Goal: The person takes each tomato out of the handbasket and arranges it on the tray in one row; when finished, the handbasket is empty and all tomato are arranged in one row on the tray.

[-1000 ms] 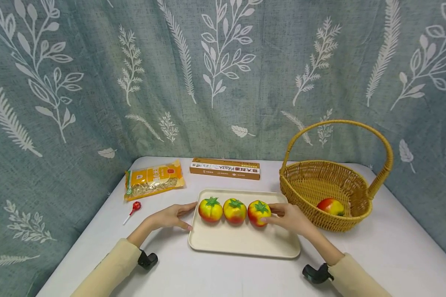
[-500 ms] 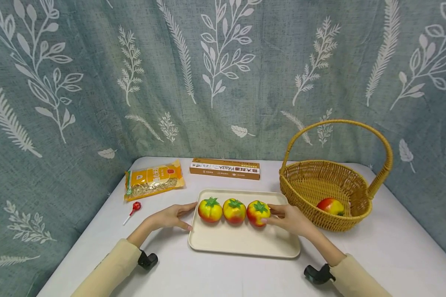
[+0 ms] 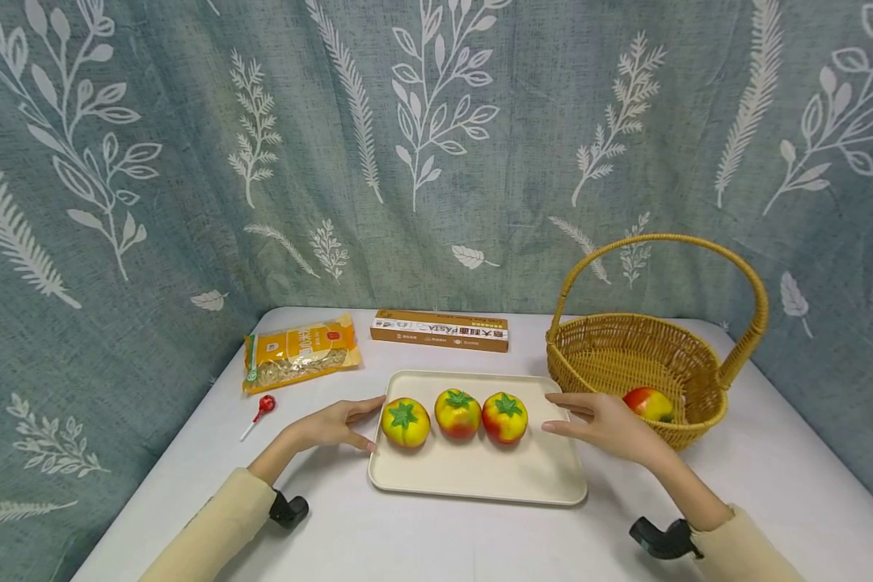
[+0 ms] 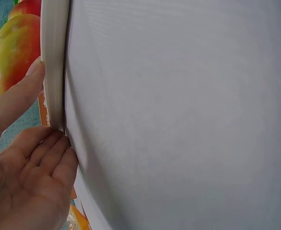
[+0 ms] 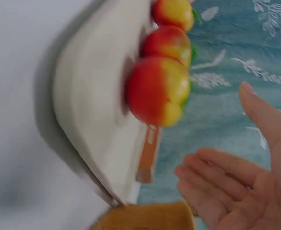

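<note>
Three red-and-yellow fruits with green leafy tops, like persimmons, sit in a row on a cream tray (image 3: pixel 480 477): the left fruit (image 3: pixel 405 423), the middle fruit (image 3: pixel 457 414) and the right fruit (image 3: pixel 505 418). My left hand (image 3: pixel 331 424) touches the tray's left edge, thumb and fingertips at the rim in the left wrist view. Over the tray's right side, my right hand (image 3: pixel 604 424) is spread with nothing between thumb and fingers. In the right wrist view, that hand (image 5: pixel 241 187) is apart from the nearest fruit (image 5: pixel 157 91).
A wicker basket (image 3: pixel 640 323) with a tall handle stands to the right, holding one red-and-yellow fruit (image 3: pixel 648 403). Behind the tray lies a pasta box (image 3: pixel 440 331). An orange food packet (image 3: pixel 301 353) and a red lollipop (image 3: pixel 265 404) lie at the left.
My right hand has let go of the right fruit and moved right. The left fruit has tipped and shifted slightly toward the near left. My left hand has stayed at the tray.
</note>
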`<state>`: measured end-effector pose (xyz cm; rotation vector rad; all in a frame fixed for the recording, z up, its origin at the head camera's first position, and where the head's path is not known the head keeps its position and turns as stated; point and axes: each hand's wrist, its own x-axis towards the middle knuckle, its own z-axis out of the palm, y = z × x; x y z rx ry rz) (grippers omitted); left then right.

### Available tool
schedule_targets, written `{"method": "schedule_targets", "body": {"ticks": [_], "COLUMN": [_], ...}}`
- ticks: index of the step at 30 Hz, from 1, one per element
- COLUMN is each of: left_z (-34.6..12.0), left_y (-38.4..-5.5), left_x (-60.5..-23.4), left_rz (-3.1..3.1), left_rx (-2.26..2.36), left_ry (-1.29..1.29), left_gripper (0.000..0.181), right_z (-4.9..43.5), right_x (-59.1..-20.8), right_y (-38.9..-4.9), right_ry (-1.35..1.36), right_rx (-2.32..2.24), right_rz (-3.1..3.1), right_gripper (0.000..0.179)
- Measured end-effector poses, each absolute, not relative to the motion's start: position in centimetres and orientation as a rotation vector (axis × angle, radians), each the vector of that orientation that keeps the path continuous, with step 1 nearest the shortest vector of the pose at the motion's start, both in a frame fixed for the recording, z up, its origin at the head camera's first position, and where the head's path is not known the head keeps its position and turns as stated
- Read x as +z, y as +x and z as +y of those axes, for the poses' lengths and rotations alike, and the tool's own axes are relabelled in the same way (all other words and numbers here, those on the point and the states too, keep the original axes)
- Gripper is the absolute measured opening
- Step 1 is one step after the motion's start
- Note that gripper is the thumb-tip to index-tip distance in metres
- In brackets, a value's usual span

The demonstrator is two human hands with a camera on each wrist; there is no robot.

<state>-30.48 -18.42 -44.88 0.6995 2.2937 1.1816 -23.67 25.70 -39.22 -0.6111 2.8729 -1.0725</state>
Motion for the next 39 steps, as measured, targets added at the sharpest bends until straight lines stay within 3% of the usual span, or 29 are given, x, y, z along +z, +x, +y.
{"method": "schedule_targets", "body": {"ticks": [12, 39], "left_z": [-18.4, -18.3], "left_y": [-30.4, -30.4], "left_x": [-44.9, -45.0], "left_rz": [2.302, 2.303], "left_rx": [1.177, 1.183], "left_ry": [0.665, 0.672], "left_gripper": [0.086, 0.085], "right_z": [28.8, 35.8], "right_x": [-37.1, -35.4], "right_y": [-23.1, -23.0], "right_ry": [-0.644, -0.546], "right_rx": [-1.045, -0.852], "right_rz": [2.943, 2.984], "right_gripper": [0.05, 0.049]}}
